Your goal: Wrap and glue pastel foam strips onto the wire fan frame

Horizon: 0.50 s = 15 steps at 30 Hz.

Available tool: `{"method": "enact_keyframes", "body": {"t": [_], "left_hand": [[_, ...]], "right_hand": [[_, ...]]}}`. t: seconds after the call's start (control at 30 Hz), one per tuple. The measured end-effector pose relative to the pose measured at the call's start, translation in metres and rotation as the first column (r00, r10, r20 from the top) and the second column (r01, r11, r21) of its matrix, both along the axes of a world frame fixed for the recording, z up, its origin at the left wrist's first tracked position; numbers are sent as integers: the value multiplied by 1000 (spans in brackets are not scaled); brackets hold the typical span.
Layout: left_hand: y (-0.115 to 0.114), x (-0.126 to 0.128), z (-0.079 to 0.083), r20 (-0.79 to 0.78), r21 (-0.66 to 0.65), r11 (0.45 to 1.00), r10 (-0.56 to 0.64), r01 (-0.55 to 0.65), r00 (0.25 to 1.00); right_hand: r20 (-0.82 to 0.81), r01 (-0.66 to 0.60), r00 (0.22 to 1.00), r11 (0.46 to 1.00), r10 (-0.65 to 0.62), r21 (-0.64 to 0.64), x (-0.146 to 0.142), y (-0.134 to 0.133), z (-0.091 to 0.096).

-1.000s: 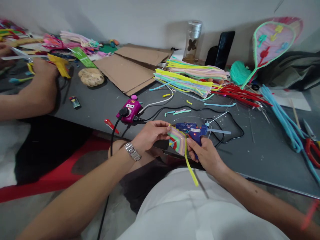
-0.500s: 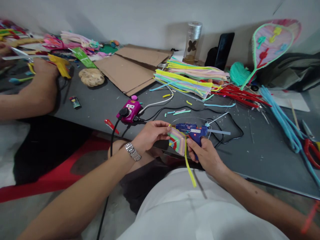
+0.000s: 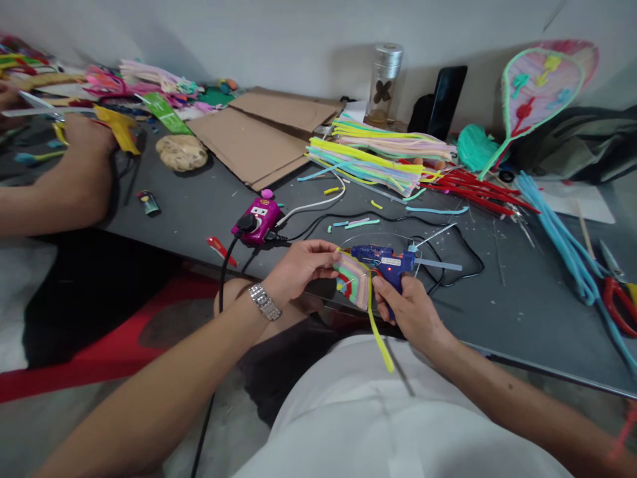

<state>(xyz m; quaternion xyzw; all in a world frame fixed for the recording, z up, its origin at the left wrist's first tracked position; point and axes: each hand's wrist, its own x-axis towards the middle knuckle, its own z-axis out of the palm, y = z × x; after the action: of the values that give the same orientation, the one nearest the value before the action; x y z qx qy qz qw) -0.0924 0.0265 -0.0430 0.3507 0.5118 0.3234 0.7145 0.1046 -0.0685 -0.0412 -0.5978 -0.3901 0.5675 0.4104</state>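
My left hand (image 3: 298, 269), with a metal watch on its wrist, pinches a small rainbow-striped piece made of pipe cleaners (image 3: 352, 283) at the table's near edge. A loose yellow pipe cleaner (image 3: 378, 332) hangs down from that piece. My right hand (image 3: 409, 311) grips the handle of a blue hot glue gun (image 3: 383, 260), whose nozzle points left at the top of the striped piece. A small red light glows on the gun. A glue stick pokes out of the gun's back toward the right.
A pink power strip (image 3: 256, 220) with black cables lies left of my hands. Bundles of coloured pipe cleaners (image 3: 371, 156), cardboard (image 3: 259, 136), a glass bottle (image 3: 384, 79) and a racket-shaped craft (image 3: 537, 86) fill the grey table (image 3: 522, 299). Another person's hand (image 3: 82, 166) works at far left.
Nearly nothing: my hands, the glue gun and the striped piece stay put; the hanging yellow strand sways slightly.
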Motion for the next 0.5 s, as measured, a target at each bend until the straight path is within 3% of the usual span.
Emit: {"method": "enact_keyframes", "body": {"t": [0.5], "left_hand": [[-1,2,1,-13,4,1000,-5,5,1000]], "right_hand": [[79,-17,997,1000,16,13,-1,0,0]]}}
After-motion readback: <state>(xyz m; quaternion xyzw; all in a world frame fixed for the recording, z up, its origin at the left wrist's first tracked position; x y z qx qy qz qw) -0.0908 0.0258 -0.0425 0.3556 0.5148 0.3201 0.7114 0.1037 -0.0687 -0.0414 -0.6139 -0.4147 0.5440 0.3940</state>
